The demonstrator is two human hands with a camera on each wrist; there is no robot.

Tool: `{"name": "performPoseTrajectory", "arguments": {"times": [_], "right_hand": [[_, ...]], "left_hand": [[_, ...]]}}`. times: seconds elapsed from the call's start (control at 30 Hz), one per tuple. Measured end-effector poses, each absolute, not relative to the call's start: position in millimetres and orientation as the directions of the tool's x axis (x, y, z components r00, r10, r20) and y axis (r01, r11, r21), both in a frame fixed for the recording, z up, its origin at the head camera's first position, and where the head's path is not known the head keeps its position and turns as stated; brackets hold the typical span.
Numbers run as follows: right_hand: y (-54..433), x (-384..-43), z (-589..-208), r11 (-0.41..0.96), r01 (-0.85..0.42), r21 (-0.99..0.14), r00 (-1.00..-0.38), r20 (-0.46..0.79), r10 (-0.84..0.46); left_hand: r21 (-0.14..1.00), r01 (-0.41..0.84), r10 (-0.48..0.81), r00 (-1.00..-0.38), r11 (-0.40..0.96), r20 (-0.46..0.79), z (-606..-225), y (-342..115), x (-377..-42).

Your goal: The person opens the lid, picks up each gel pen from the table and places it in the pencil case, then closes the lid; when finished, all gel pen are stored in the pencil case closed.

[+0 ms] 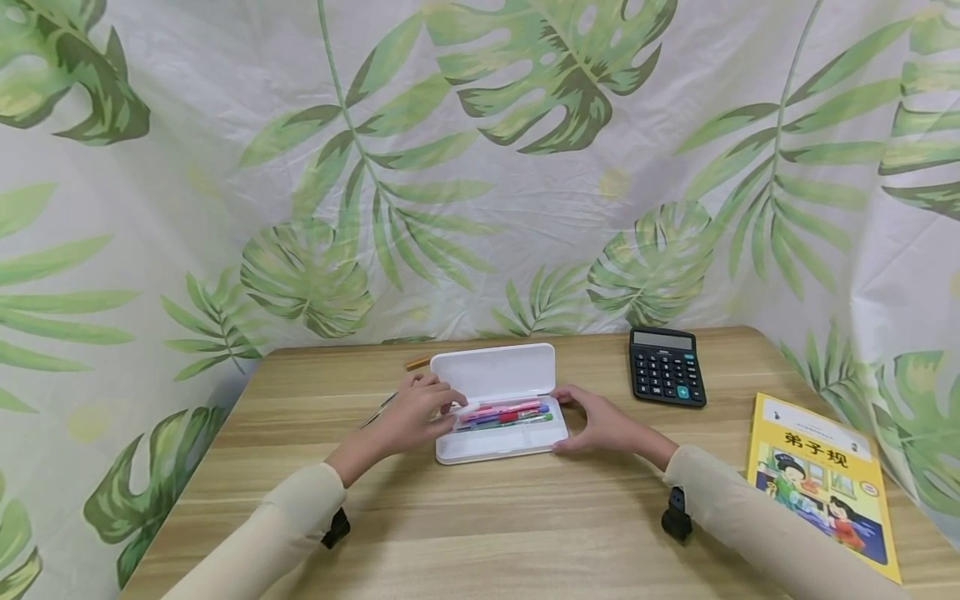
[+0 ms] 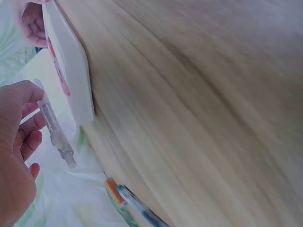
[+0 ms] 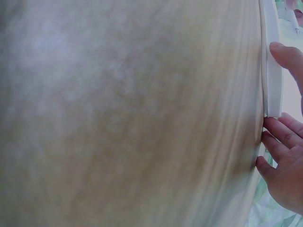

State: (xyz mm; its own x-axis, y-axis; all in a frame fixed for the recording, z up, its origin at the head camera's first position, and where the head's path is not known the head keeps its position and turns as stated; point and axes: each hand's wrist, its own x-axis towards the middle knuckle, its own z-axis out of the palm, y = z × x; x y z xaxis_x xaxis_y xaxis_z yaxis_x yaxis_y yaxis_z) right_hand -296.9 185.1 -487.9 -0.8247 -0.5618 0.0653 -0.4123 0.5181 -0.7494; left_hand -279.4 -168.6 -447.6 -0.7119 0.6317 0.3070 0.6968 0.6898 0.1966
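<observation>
A white pencil case (image 1: 517, 439) lies on the table with its lid (image 1: 495, 372) raised at the back. Several colourful pens (image 1: 510, 413) fill its rear compartment. My left hand (image 1: 423, 411) is over the case's left end. In the left wrist view its thumb and fingers pinch a translucent, pale pen (image 2: 56, 130), held tilted beside the case. My right hand (image 1: 600, 423) grips the right end of the case, thumb at the front corner and fingers around toward the back. The right wrist view shows that thumb (image 3: 286, 54) against the case's side.
A dark slim pen (image 1: 380, 409) lies left of the case, partly behind my left hand. Behind it is an orange-brown stick (image 1: 417, 362). A black calculator (image 1: 666, 367) sits at the back right, and a yellow book (image 1: 821, 483) near my right forearm. Leaf-print cloth (image 1: 480, 208) hangs behind the table.
</observation>
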Motion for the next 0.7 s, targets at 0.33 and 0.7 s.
{"name": "performPoseTrajectory", "arguments": {"times": [0.33, 0.7], "right_hand": [[187.0, -298.2, -490.8, 0.523, -0.407, -0.749, -0.827, 0.059, -0.560], [186.1, -298.2, -490.0, 0.531, -0.421, -0.735, -0.826, 0.069, -0.559]], "left_hand": [[0.165, 0.738, 0.680, -0.670, 0.655, 0.297, -448.1, -142.0, -284.8], [0.143, 0.773, 0.710, -0.627, 0.618, 0.322, -455.4, -118.8, -291.8]]}}
